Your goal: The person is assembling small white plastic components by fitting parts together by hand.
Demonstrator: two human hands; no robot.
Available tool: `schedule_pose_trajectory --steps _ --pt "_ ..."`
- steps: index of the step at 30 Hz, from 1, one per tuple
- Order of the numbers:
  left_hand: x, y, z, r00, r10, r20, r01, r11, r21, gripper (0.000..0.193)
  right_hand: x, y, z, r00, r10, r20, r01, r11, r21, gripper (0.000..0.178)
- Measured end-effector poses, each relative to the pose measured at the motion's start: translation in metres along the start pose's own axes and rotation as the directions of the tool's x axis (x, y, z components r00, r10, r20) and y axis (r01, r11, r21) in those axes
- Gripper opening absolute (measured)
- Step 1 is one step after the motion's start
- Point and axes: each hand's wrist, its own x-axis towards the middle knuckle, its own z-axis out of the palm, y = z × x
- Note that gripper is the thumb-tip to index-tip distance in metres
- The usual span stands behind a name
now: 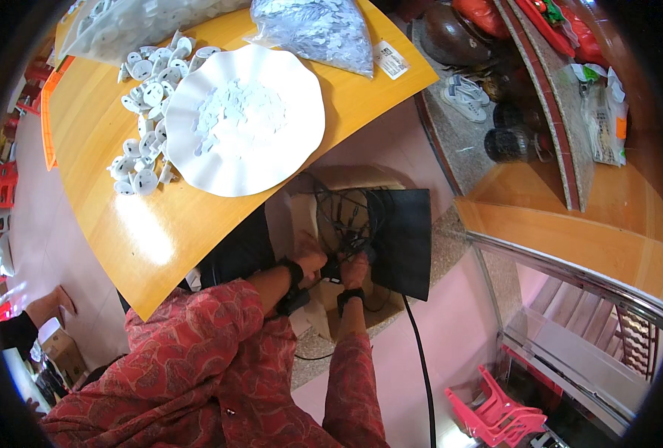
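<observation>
Both hands are low over an open cardboard box (324, 317) beside the table. My left hand (310, 257) is closed, its fingers curled at the near side of a bundle of black cables (346, 216); what it grips is hidden. My right hand (354, 270) is closed around a small dark object (332, 269) with a pale patch, whose kind I cannot make out. The hands are close together. Each wrist wears a black band. A dark flat panel (402, 243) stands at the box's right side.
A yellow wooden table (96, 216) holds a scalloped white plate (290, 160) of small pale pieces, several white plug-like parts (146, 181), and filled plastic bags (320, 33). A black cable (423, 366) runs down the floor. A red plastic chair (492, 411) is at lower right, stone shelves (458, 157) at upper right.
</observation>
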Motion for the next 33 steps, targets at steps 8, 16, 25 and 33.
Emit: schedule_pose_trajectory --steps 8,16,25,33 --pt "0.009 0.007 0.027 0.900 0.255 -0.352 -0.343 0.915 -0.214 0.041 -0.025 0.030 0.026 0.974 0.216 0.072 -0.206 0.971 -0.124 0.045" --pt "-0.019 -0.032 0.036 0.946 0.139 -0.293 -0.232 0.922 -0.311 0.038 -0.027 -0.035 0.022 0.997 -0.050 0.059 0.044 0.993 0.109 0.033" --pt "-0.021 0.003 -0.007 0.896 -0.355 0.265 0.255 -0.077 -0.964 0.066 -0.085 -0.095 -0.055 0.919 0.189 0.345 -0.312 0.886 0.344 0.021" --pt "0.070 -0.053 0.166 0.938 -0.061 -0.341 -0.237 0.606 -0.759 0.048 -0.086 -0.143 -0.043 0.950 0.043 0.309 -0.170 0.901 0.398 0.025"
